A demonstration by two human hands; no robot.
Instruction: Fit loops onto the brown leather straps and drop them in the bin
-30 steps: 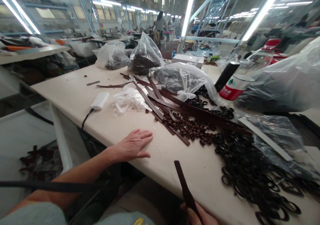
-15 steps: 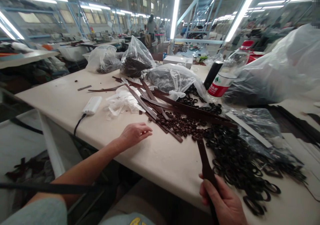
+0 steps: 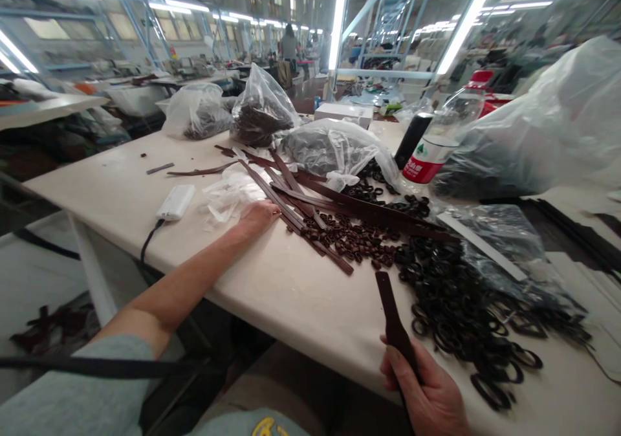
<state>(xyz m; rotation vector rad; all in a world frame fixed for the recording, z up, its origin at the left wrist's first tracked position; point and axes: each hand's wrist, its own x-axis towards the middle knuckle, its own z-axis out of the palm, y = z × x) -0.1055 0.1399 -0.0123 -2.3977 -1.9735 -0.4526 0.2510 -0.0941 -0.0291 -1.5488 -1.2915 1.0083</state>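
My right hand (image 3: 422, 384) is closed round a dark brown strap (image 3: 394, 316), whose wide, holed end points up and away over the table's near edge. Farther left, my left hand (image 3: 262, 217) reaches in beside the crumpled white wrapping (image 3: 228, 193) and the left side of the long brown strips (image 3: 276, 196). Its fingertips are bunched at something small that I cannot make out. Small brown loops (image 3: 354, 239) lie heaped right of the strips, and larger black loops (image 3: 451, 300) spread to the right.
A white box with a cable (image 3: 175, 202) lies on the left of the table (image 3: 107, 184). Filled plastic bags (image 3: 264, 116) stand along the back. A red-labelled bottle (image 3: 427, 158) leans beside a large bag (image 3: 528, 132) at right. A person (image 3: 288, 48) stands far off.
My left hand has moved forward and slightly left, up to the white wrapping and strips. My right hand still holds the strap, shifted a little left in view.
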